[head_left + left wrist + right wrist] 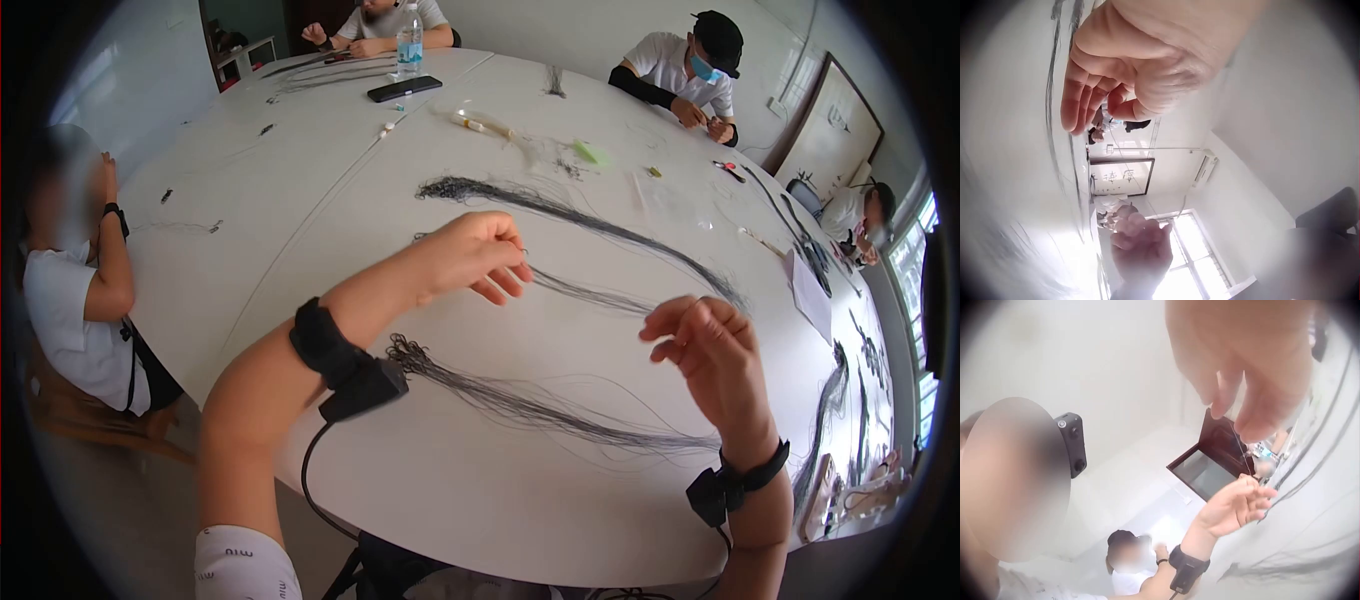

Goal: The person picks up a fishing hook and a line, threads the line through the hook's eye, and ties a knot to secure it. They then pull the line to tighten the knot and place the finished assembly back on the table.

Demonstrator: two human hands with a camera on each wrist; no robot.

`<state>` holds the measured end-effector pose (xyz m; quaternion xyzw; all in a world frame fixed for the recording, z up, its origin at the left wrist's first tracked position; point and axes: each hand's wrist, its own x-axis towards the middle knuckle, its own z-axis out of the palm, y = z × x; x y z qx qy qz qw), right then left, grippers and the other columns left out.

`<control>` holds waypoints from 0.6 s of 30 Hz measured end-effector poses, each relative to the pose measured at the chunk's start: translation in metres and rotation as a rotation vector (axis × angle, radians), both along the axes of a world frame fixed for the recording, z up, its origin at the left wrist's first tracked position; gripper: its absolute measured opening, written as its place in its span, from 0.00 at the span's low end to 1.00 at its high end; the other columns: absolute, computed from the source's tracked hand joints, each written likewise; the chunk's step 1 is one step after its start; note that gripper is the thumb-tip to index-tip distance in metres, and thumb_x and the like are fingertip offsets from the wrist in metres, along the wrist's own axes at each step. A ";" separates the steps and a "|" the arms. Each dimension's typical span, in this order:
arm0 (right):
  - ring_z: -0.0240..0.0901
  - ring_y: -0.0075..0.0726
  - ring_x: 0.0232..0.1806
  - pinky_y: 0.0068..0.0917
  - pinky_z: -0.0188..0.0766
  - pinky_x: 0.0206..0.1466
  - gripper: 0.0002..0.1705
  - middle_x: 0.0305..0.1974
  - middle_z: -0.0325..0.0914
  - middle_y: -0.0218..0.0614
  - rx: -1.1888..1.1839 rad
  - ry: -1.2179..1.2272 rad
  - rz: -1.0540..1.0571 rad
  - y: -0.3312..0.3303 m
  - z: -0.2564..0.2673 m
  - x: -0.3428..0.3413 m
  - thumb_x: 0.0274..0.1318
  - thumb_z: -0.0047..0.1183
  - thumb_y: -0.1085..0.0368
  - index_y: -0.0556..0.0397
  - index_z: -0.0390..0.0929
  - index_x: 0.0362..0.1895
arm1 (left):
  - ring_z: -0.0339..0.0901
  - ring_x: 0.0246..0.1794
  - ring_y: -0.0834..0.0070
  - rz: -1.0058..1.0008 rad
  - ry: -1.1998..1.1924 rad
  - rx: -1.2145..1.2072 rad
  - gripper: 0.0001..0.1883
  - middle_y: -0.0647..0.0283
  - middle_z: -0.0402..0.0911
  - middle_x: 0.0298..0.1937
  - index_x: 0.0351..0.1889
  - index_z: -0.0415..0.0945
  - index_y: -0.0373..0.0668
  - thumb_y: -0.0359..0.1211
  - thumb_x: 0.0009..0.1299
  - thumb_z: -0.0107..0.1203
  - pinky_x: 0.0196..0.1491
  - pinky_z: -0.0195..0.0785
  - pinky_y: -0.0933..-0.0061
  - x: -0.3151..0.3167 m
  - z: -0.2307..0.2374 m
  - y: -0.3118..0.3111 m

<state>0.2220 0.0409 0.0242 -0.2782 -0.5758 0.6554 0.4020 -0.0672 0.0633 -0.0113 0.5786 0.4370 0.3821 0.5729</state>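
Looks to me like the step here is handling one fine strand (pixel 1248 464), maybe drawing it straight or sorting it, with dark bundles lying around the work. My guess is the next move calls for keeping light tension on it and getting a fingertip grip right at the end, since something that thin would slip or snag pretty easily. As for the hands, the left hand (pixel 480 255) is only partly closed, thumb bent in toward the index finger, and seems to pinch one end of the strand. The right hand (pixel 710 360) has its fingers bent, thumb and index close together, apparently pinching it too, though the contact's too fine to be certain. The strand runs between them above the white table (pixel 400 500), with the near bundle (pixel 560 424) below and the far bundle (pixel 600 226) beyond.
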 end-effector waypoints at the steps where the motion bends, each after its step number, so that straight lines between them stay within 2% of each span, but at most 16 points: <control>1: 0.75 0.37 0.44 0.28 0.72 0.41 0.16 0.40 0.77 0.45 0.053 0.040 -0.055 0.004 0.003 0.005 0.63 0.44 0.61 0.57 0.73 0.26 | 0.79 0.35 0.73 0.013 0.068 -0.029 0.06 0.55 0.78 0.39 0.34 0.67 0.39 0.32 0.67 0.46 0.34 0.75 0.74 -0.006 -0.006 0.007; 2: 0.74 0.40 0.47 0.29 0.73 0.43 0.17 0.43 0.76 0.47 0.095 0.082 -0.085 0.010 0.005 0.013 0.64 0.42 0.61 0.56 0.71 0.24 | 0.79 0.35 0.73 0.002 0.063 -0.034 0.06 0.55 0.78 0.39 0.34 0.67 0.39 0.32 0.67 0.46 0.34 0.75 0.74 -0.011 -0.012 0.013; 4: 0.70 0.44 0.53 0.30 0.73 0.47 0.17 0.48 0.73 0.50 0.108 0.183 -0.086 0.019 0.010 0.030 0.64 0.40 0.61 0.55 0.72 0.25 | 0.78 0.36 0.73 0.179 0.079 -0.088 0.05 0.57 0.77 0.38 0.34 0.67 0.39 0.31 0.66 0.47 0.35 0.75 0.74 -0.013 -0.022 0.020; 5: 0.68 0.46 0.56 0.30 0.72 0.49 0.17 0.50 0.72 0.50 0.126 0.231 -0.080 0.022 0.012 0.038 0.64 0.39 0.59 0.54 0.73 0.27 | 0.78 0.36 0.73 0.168 0.075 -0.089 0.05 0.57 0.77 0.38 0.34 0.67 0.39 0.31 0.66 0.47 0.35 0.75 0.74 -0.015 -0.024 0.023; 7: 0.61 0.47 0.62 0.33 0.67 0.55 0.16 0.52 0.72 0.47 0.171 0.321 -0.032 0.029 0.014 0.057 0.65 0.36 0.57 0.48 0.76 0.36 | 0.77 0.35 0.74 0.191 0.069 -0.134 0.05 0.57 0.77 0.38 0.34 0.68 0.39 0.31 0.65 0.48 0.36 0.76 0.75 -0.017 -0.022 0.023; 9: 0.61 0.47 0.62 0.33 0.67 0.55 0.15 0.53 0.72 0.45 0.146 0.404 0.039 0.040 0.017 0.080 0.65 0.36 0.58 0.48 0.76 0.37 | 0.77 0.35 0.75 0.181 0.042 -0.127 0.04 0.58 0.76 0.38 0.34 0.68 0.39 0.30 0.65 0.48 0.36 0.76 0.75 -0.018 -0.023 0.022; 10: 0.70 0.41 0.51 0.28 0.69 0.45 0.15 0.42 0.76 0.39 0.058 0.471 -0.079 0.038 0.021 0.083 0.65 0.36 0.59 0.49 0.73 0.32 | 0.77 0.35 0.75 0.180 0.017 -0.118 0.04 0.58 0.76 0.39 0.33 0.69 0.40 0.30 0.65 0.48 0.36 0.75 0.75 -0.018 -0.023 0.022; 11: 0.70 0.41 0.51 0.28 0.69 0.45 0.15 0.42 0.76 0.39 0.067 0.473 -0.096 0.041 0.023 0.090 0.65 0.36 0.59 0.49 0.73 0.32 | 0.77 0.35 0.75 0.162 0.019 -0.113 0.04 0.58 0.76 0.39 0.33 0.69 0.40 0.30 0.65 0.48 0.36 0.75 0.75 -0.018 -0.023 0.022; 13: 0.67 0.32 0.34 0.24 0.62 0.34 0.15 0.27 0.69 0.32 0.089 0.448 0.143 0.050 0.028 0.105 0.65 0.37 0.60 0.50 0.68 0.26 | 0.76 0.35 0.77 0.173 0.023 -0.123 0.03 0.59 0.75 0.41 0.32 0.69 0.40 0.30 0.66 0.48 0.37 0.75 0.76 -0.017 -0.022 0.021; 14: 0.55 0.27 0.23 0.21 0.54 0.26 0.15 0.19 0.57 0.30 0.104 0.427 -0.032 0.048 0.027 0.106 0.65 0.36 0.60 0.50 0.64 0.24 | 0.76 0.35 0.77 0.163 0.024 -0.118 0.03 0.59 0.75 0.41 0.32 0.69 0.40 0.30 0.66 0.48 0.37 0.75 0.76 -0.016 -0.021 0.021; 15: 0.55 0.27 0.23 0.21 0.54 0.26 0.15 0.19 0.57 0.30 0.109 0.428 -0.039 0.050 0.027 0.112 0.65 0.36 0.60 0.50 0.64 0.24 | 0.76 0.35 0.77 0.175 0.016 -0.102 0.03 0.59 0.75 0.43 0.32 0.69 0.40 0.30 0.66 0.48 0.37 0.75 0.76 -0.016 -0.021 0.020; 17: 0.57 0.23 0.18 0.19 0.53 0.20 0.17 0.17 0.62 0.29 0.163 0.212 -0.092 0.057 0.023 0.126 0.64 0.39 0.60 0.51 0.65 0.22 | 0.76 0.34 0.78 0.186 0.012 -0.084 0.03 0.59 0.75 0.45 0.31 0.69 0.41 0.30 0.66 0.48 0.38 0.75 0.76 -0.017 -0.023 0.020; 18: 0.57 0.23 0.18 0.19 0.53 0.20 0.17 0.17 0.62 0.29 0.165 0.214 -0.098 0.058 0.021 0.129 0.64 0.39 0.60 0.51 0.65 0.22 | 0.76 0.36 0.77 0.180 -0.003 -0.063 0.03 0.57 0.74 0.48 0.33 0.69 0.41 0.29 0.66 0.49 0.39 0.75 0.76 -0.019 -0.025 0.021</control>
